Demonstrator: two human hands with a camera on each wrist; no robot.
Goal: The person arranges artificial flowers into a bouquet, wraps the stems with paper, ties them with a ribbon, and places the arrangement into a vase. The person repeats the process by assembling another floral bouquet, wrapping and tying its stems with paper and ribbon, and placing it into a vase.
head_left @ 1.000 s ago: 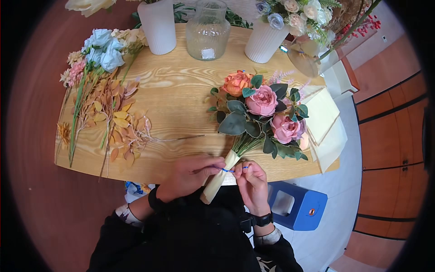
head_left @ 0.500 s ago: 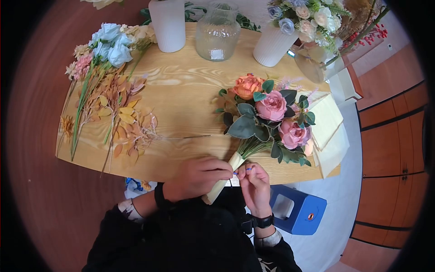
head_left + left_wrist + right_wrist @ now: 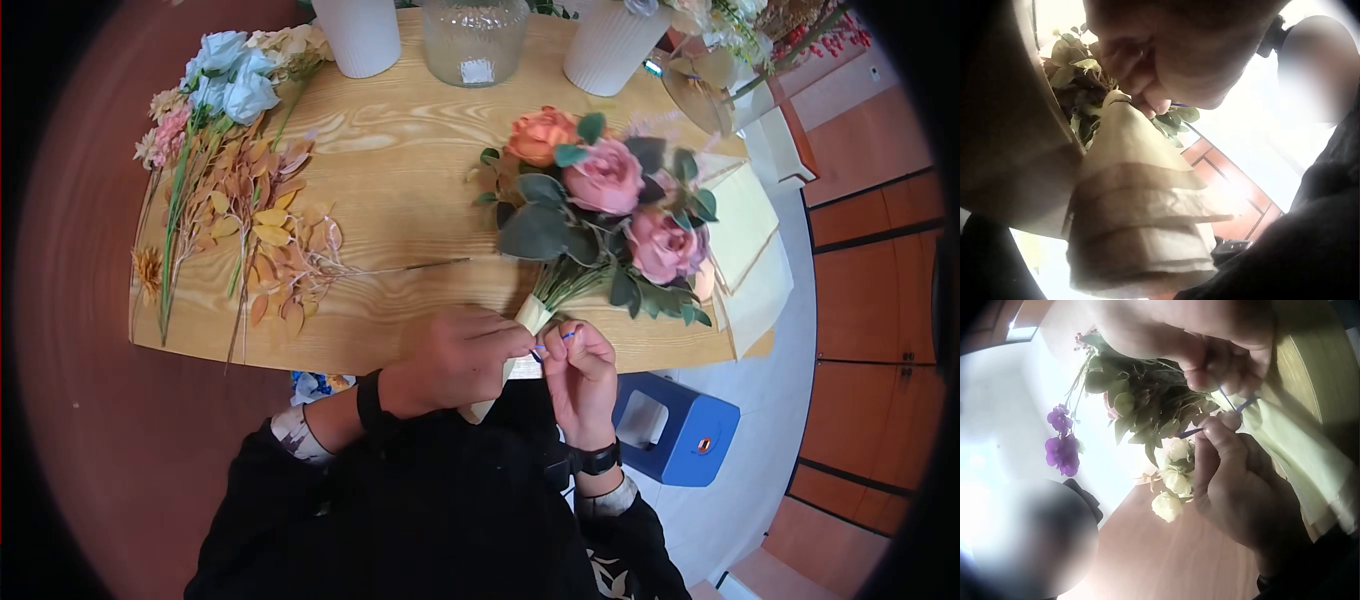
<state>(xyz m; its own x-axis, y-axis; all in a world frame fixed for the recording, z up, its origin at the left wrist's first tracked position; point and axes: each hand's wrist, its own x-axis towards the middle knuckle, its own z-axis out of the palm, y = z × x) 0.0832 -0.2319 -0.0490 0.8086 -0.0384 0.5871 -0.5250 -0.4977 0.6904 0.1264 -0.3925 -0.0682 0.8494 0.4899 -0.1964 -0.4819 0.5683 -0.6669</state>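
Note:
A bouquet of pink and orange roses leans over the table's front edge, its stems wrapped in cream paper that flares at the bottom. Around the wrapped stems runs a thin blue tie. My left hand, left of the stems, pinches one part of the tie between thumb and fingers, as the right wrist view shows. On the other side, my right hand pinches another part of it, fingers bent. In the left wrist view the left hand hides part of the tie.
Loose stems with blue flowers and orange leaves lie on the table's left. White vases and a glass vase stand at the back. Cream sheets lie at the right; a blue stool is below.
The head view has shifted, so the table and vases sit higher in it. Both hands and the bouquet appear slightly farther right, with the hands still at the tie.

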